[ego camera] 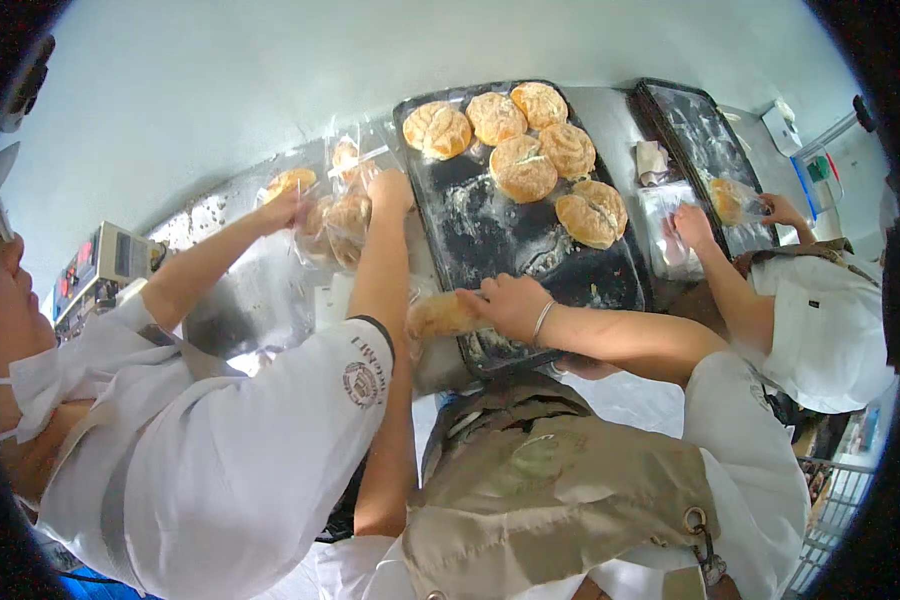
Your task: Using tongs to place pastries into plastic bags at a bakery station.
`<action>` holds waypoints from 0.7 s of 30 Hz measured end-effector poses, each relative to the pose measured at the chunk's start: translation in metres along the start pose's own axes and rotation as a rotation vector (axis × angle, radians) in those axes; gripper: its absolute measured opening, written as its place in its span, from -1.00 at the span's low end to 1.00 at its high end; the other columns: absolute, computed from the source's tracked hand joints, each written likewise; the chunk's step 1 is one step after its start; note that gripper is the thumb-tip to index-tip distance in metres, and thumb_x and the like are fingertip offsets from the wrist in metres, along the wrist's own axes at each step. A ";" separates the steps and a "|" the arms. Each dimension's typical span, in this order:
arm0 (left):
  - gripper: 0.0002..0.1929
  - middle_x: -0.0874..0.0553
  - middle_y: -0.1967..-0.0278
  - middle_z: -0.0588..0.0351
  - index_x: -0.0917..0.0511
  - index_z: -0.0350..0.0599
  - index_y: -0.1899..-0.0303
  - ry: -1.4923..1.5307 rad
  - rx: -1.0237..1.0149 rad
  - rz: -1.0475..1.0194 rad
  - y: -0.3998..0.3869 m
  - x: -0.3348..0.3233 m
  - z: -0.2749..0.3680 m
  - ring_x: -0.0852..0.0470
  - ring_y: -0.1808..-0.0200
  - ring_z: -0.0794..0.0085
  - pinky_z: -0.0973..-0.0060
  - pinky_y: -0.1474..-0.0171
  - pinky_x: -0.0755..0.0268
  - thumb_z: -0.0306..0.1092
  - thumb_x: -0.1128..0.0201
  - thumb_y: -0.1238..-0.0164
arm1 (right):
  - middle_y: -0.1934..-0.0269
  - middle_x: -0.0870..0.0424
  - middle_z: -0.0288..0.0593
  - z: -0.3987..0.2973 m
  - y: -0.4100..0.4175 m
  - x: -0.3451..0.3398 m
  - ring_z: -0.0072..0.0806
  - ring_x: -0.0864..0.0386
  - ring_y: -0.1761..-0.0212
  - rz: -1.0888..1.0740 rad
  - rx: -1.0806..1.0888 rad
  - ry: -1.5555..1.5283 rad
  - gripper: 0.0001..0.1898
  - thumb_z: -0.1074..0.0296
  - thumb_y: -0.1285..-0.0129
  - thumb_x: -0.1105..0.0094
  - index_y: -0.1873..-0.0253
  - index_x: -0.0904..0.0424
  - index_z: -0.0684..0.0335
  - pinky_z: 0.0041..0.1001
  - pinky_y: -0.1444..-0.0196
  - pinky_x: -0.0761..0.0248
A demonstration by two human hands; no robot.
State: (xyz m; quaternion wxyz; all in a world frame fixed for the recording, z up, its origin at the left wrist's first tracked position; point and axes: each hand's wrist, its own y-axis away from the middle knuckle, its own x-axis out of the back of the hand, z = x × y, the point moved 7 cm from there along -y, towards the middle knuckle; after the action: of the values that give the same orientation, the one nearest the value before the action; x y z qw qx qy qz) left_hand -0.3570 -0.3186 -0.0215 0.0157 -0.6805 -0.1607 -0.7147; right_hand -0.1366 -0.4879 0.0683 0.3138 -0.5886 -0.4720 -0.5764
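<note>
My right hand (516,306), with a bracelet at the wrist, grips a sugar-dusted bread bun (444,315) over the near left edge of a black baking tray (487,240). Clear plastic (418,289) shows around the bun's left end. My left forearm (388,472) reaches up beneath a co-worker's sleeve, and its hand is hidden behind that person's arm. Several round, powdered buns (523,169) lie on the far part of the tray. White powder and crumbs streak its dark surface.
At left, a co-worker's hands (391,191) handle bagged buns (349,217); that arm crosses close beside mine. At right, another person's hand (784,210) holds a bagged bun (727,201) over stacked trays (701,112). Clear bags (667,225) lie between the trays. A scale-like device (109,259) stands far left.
</note>
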 end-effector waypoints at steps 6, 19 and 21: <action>-0.79 -0.59 0.10 -0.09 -0.55 -0.21 0.24 1.260 0.166 0.189 0.233 -0.051 0.080 -0.57 0.07 0.24 0.45 0.07 -0.38 -0.32 -0.16 -0.13 | 0.20 -0.48 -0.06 0.058 0.046 0.019 -0.22 -0.50 0.21 -0.069 -0.262 -0.016 -0.47 0.37 -0.15 0.06 -0.27 -0.20 0.06 -0.35 0.29 -0.46; -0.85 -0.43 -0.05 -0.12 -0.42 -0.26 0.29 1.214 0.179 0.400 0.217 0.052 0.112 -0.40 -0.09 0.23 0.37 -0.14 -0.17 -0.36 -0.09 -0.24 | 0.16 -0.46 0.02 0.054 0.046 0.066 -0.19 -0.50 0.14 -0.120 -0.617 -0.122 -0.21 0.15 0.09 -0.30 -0.25 -0.14 0.25 -0.34 0.25 -0.46; -0.79 -0.53 0.26 0.05 -0.43 -0.28 0.24 1.293 0.206 0.579 0.199 0.035 0.089 -0.49 0.20 0.36 0.44 0.13 -0.33 -0.31 -0.11 -0.23 | 0.17 -0.46 0.02 0.053 0.066 0.107 -0.19 -0.52 0.18 -0.148 -0.530 -0.069 -0.12 0.11 0.19 -0.38 -0.24 -0.12 0.32 -0.33 0.27 -0.46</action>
State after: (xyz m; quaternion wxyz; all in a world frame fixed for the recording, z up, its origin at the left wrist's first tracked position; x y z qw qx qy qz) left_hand -0.2258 -0.4782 0.0561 0.3611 -0.1309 0.0012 -0.9233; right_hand -0.0673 -0.4428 0.1765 0.0899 -0.6333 -0.3568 -0.6808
